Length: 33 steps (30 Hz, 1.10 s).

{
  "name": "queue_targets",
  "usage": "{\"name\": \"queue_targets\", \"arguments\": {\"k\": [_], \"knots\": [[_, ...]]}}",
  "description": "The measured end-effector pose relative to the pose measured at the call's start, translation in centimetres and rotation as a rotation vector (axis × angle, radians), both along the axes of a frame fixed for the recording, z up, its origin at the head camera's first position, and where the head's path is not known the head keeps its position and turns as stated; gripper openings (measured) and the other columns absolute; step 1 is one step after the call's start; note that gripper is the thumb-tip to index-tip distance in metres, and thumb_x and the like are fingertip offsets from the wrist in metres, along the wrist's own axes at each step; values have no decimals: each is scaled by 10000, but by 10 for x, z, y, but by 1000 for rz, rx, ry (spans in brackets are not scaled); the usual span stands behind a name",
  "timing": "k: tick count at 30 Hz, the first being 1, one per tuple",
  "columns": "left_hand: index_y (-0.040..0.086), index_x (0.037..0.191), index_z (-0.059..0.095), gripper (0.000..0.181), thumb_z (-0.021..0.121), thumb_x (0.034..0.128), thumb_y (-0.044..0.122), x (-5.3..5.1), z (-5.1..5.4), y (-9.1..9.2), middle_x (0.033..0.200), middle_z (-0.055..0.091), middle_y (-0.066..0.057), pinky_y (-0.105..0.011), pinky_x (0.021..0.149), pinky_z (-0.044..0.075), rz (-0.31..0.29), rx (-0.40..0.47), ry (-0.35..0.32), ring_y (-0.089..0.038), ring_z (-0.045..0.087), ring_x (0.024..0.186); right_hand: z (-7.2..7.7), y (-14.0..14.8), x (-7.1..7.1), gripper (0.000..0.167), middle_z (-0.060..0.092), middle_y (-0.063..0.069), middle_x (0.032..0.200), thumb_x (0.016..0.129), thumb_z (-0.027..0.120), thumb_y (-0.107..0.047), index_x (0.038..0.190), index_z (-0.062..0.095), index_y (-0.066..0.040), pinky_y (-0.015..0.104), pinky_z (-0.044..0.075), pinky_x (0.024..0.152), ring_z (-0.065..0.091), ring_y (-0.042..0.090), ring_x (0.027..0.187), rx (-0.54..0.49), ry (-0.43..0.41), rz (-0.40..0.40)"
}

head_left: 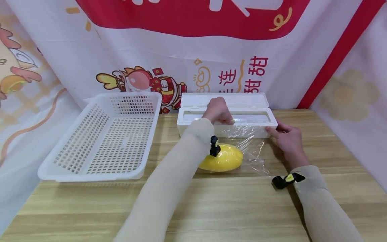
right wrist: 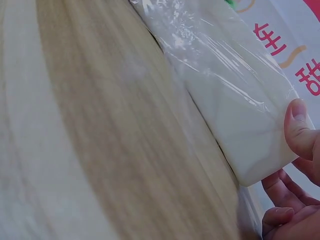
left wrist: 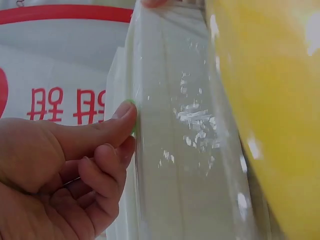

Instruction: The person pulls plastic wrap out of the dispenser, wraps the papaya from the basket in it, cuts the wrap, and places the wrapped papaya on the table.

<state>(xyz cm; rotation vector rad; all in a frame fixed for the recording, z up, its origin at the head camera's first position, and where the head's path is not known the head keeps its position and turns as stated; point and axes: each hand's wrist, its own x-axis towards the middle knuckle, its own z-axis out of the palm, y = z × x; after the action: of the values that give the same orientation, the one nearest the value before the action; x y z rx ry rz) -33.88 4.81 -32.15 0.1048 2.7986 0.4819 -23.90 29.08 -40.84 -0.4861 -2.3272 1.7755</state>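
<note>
box (head_left: pixel 225 130) holds film roll (head_left: pixel 253 118); lid (head_left: pixel 242 100) raised

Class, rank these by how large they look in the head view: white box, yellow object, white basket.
1. White basket
2. White box
3. Yellow object; partly hidden, but clearly smallest.

The wood-grain table (head_left: pixel 229 208) carries a white basket (head_left: pixel 124 142), white box (head_left: pixel 248 130) and film-covered yellow object (head_left: pixel 227 159)

Left arm (head_left: pixel 172 171) extended forward; left hand (head_left: pixel 218 111) pinching, fingers (left wrist: pixel 104 182) curled; right arm (head_left: pixel 328 208) extended, right hand (head_left: pixel 288 139) gripping.
</note>
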Motion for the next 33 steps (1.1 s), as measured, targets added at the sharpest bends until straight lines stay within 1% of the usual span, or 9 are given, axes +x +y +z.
{"name": "queue_targets", "arguments": {"k": [1,4,5,8,12,15,21,28,33], "knots": [[183,808,739,356,996,700,405,-10,-9,-3,734,737,89,-246,800,548,13,18,-12,-106,651,800,0,0,0,664,689,-320,929,896,862,-328,1492,595,-205,64,504,751,604,-63,960,-5,7,0],[177,865,798,253,962,779,350,9,6,-20,805,768,62,-261,792,553,27,87,-51,-106,654,761,0,-1,1,666,695,-305,968,903,856,-329,1498,588,-197,63,502,766,595,-62,973,1,8,13],[195,873,816,225,957,789,348,11,6,-26,838,777,66,-259,788,550,16,120,-52,-105,657,771,0,-2,2,666,706,-283,1000,904,856,-333,1498,588,-197,65,505,775,596,-58,981,6,8,14],[225,989,852,138,891,877,296,37,22,-41,1071,802,46,-276,929,559,4,173,-52,-132,677,972,-1,-4,2,669,724,-202,1122,905,847,-368,1501,585,-214,67,506,790,588,-42,1013,16,-12,10],[202,1034,843,157,872,894,268,50,23,-58,1208,780,14,-357,1125,504,9,230,-23,-197,640,1195,-1,-5,2,665,729,-65,1335,908,837,-399,1503,588,-237,72,498,785,579,-29,1043,42,-26,6],[187,1032,837,163,877,888,253,55,21,-71,1200,780,0,-399,1142,491,20,262,17,-223,632,1223,0,-5,2,660,716,-47,1379,914,833,-397,1505,585,-241,70,497,780,579,-37,1039,58,-18,9],[161,1004,828,136,866,903,243,62,16,-86,1193,772,-18,-424,1106,510,34,323,78,-238,630,1207,3,-2,3,647,727,-181,1148,910,844,-366,1493,595,-232,75,489,731,577,-40,983,66,-1,-5],[156,980,822,100,848,919,231,68,3,-94,1101,763,-34,-421,978,533,88,379,138,-238,632,1091,6,-4,5,653,628,108,1508,924,827,-369,1510,572,-233,72,483,770,575,-28,1048,60,-28,6],[154,983,829,115,855,907,237,70,-2,-98,1063,786,-37,-419,980,512,75,392,202,-238,642,1069,4,-4,6,644,735,-40,1353,916,844,-350,1496,588,-236,75,493,782,583,-40,1030,57,-17,-6]]}}
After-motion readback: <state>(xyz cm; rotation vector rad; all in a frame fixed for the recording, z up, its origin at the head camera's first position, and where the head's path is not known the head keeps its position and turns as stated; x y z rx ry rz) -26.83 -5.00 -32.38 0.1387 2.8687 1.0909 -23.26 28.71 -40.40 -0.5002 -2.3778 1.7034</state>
